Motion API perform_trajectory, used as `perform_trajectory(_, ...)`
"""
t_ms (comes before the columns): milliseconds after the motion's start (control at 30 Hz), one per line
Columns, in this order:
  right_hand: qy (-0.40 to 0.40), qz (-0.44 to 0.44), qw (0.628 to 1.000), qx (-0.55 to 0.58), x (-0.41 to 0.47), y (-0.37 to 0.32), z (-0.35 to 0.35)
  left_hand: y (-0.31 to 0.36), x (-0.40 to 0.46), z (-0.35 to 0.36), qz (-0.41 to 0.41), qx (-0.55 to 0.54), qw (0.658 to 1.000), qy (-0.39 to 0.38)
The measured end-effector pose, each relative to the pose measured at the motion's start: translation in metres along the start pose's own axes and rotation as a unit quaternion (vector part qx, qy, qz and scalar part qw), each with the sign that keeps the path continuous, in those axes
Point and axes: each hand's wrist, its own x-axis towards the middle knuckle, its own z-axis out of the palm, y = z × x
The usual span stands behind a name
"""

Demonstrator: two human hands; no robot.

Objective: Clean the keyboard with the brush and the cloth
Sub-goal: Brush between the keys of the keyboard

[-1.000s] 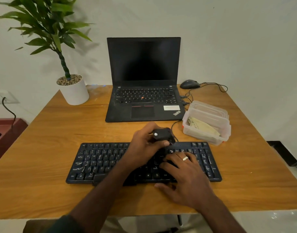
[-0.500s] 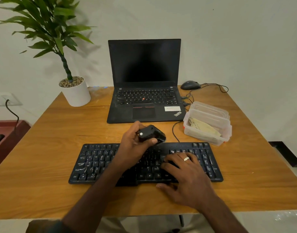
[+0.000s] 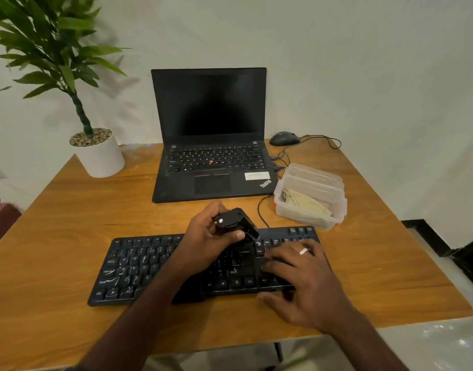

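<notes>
On the wooden table [image 3: 56, 236], the black keyboard [image 3: 139, 266] lay flat in front of me, long side across, close to the near edge for reach. My left hand [image 3: 208, 239] was wrapped around the brush [image 3: 236, 223], a chunky black plastic body with a small white dot on its end, tilted so the working end pointed down at the upper-right key rows. Bristles weren't clear from this angle; looked like they were at or just above the keys, couldn't tell contact.

My right hand [image 3: 302, 279] lay flat on the right-hand key block, fingers spread and roughly straight, gripping nothing. Judged that as bracing, so the board wouldn't skate on the smooth wood during sweeps. Ring visible on one finger.

The cloth [image 3: 305, 203], pale olive, crumpled and soft, sat in the clear plastic tub [image 3: 334, 210] just beyond the keyboard's right end, near but untouched. Wipe step looked not yet done.

Keys were matte with worn white legends; gaps between caps were where the dust would sit.

Behind: the laptop [image 3: 211, 135] open, screen dark, a wired mouse [image 3: 283, 138], and a potted plant [image 3: 98, 153] at the back left.
</notes>
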Motion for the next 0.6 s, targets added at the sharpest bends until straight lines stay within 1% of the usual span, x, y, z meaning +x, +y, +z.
perform_trajectory(133, -0.002, 0.009, 1.0, -0.005, -0.005, 0.01, 0.004, 0.004, 0.006, 0.011, 0.018, 0.028, 0.998, -0.049)
perform_trajectory(200, -0.01, 0.007, 1.0, -0.011, -0.004, 0.008, 0.006, 0.006, 0.014, 0.025, 0.039, 0.046, 0.997, -0.052)
perform_trajectory(267, -0.011, 0.01, 1.0, -0.012, -0.005, 0.007, 0.005, 0.008, 0.021, 0.033, 0.052, 0.058, 0.996, -0.032)
perform_trajectory(367, -0.012, 0.012, 1.0, -0.011, -0.007, 0.008, 0.005, 0.01, 0.023, 0.025, 0.05, 0.008, 0.999, 0.011)
perform_trajectory(433, -0.012, 0.012, 1.0, -0.01, -0.007, 0.007, 0.006, 0.008, 0.02, 0.014, 0.03, -0.037, 0.999, 0.009)
perform_trajectory(467, -0.012, 0.012, 1.0, -0.01, -0.006, 0.007, 0.007, 0.007, 0.018, 0.012, 0.022, -0.032, 0.999, -0.007)
perform_trajectory(533, -0.013, 0.01, 1.0, -0.011, -0.006, 0.007, 0.006, 0.005, 0.016, 0.015, 0.022, 0.034, 0.998, -0.04)
perform_trajectory(600, -0.012, 0.008, 1.0, -0.013, -0.006, 0.007, 0.006, 0.003, 0.018, 0.022, 0.025, 0.079, 0.996, -0.038)
